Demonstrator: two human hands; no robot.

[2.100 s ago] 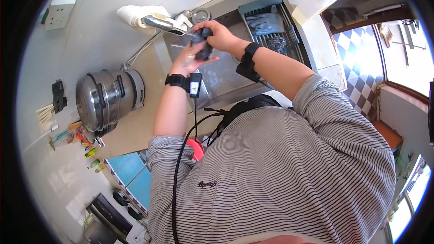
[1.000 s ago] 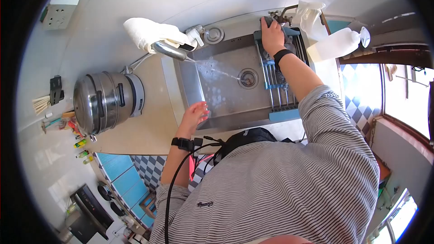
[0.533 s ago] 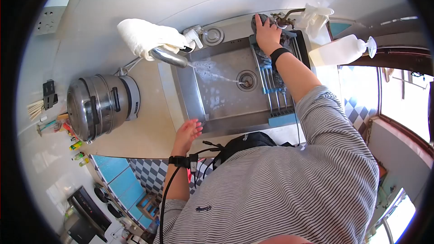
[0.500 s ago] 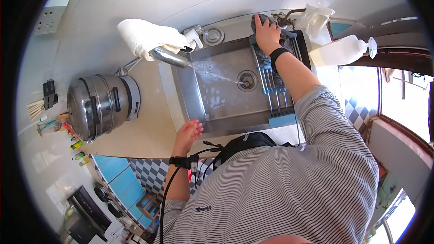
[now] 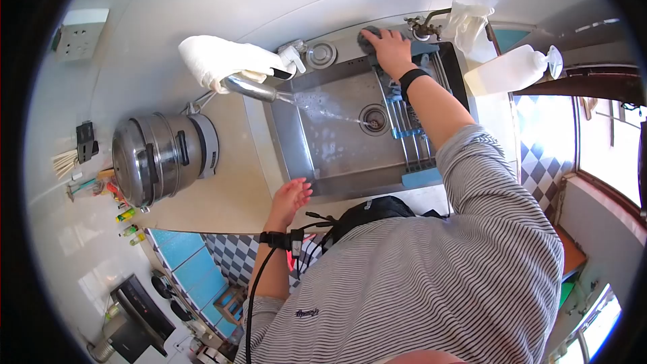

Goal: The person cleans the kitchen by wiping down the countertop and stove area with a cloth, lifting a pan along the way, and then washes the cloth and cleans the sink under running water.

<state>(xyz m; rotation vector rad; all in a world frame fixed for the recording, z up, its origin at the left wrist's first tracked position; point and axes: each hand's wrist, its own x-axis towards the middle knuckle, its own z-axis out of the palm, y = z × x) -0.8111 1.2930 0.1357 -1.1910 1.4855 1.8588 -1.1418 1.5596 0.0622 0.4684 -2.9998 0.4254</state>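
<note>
Grey cloth (image 5: pixel 367 40) held under R hand (image 5: pixel 392 50), fingers part-spread; L hand (image 5: pixel 292 197) empty, half-curled, nr sink (image 5: pixel 347 152).

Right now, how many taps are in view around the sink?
2: a silver tap at the left of the sink, running, with a white cloth over it; a brass tap at back right, near the right hand.
</note>
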